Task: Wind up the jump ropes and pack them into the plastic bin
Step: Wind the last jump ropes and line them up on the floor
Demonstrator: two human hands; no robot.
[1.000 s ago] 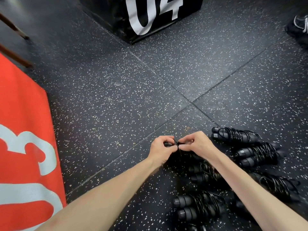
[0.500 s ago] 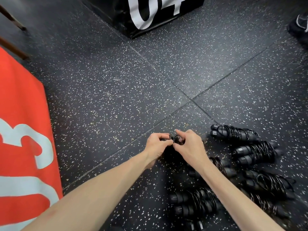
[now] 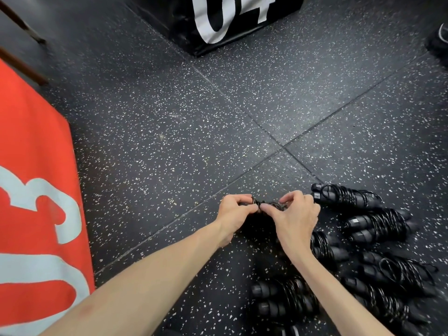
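Several wound jump ropes [image 3: 349, 197] lie bundled on the floor [image 3: 169, 154] at right, while the left hand [image 3: 234, 214] and right hand [image 3: 297, 218] pinch another rope's cord [image 3: 269, 204] mid-winding; no plastic bin shows, so packing looks undone.

I see a dark speckled rubber floor [image 3: 169, 154] laid in large tiles whose seams cross near the middle. At the top stands a black box [image 3: 232, 23] with a white "04". On my left is a red box [image 3: 34, 214] with pale numerals. A dark shoe [image 3: 438, 42] sits at the right edge.
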